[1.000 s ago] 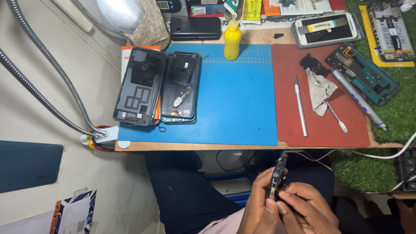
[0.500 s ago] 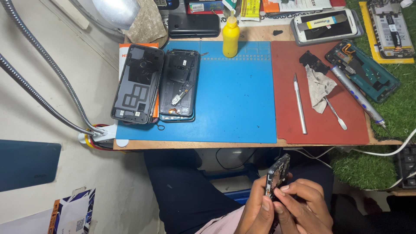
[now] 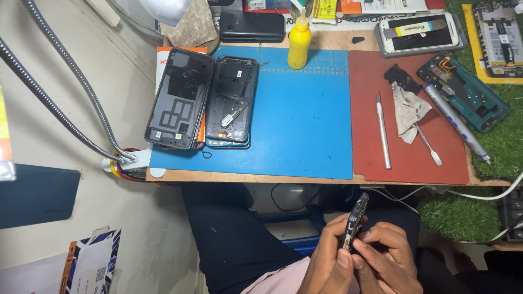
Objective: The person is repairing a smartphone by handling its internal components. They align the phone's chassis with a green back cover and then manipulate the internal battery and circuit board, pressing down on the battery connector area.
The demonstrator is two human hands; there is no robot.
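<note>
Looking down from the head camera, I see at the far left of the tabletop (image 3: 245,177) a dark phone back cover (image 3: 177,98) lying flat, touching an opened phone frame (image 3: 231,100) on the blue mat (image 3: 305,125). A yellow bottle (image 3: 299,43) stands upright at the mat's top edge. On the red mat (image 3: 408,163) to the right lie a metal knife (image 3: 383,130), a crumpled cloth (image 3: 406,111) and a spudger (image 3: 427,144). Below the tabletop edge, over my lap, my left hand (image 3: 327,267) and right hand (image 3: 389,261) both grip a small phone part (image 3: 354,220), held edge-on and tilted, fingers closed tight around it.
</note>
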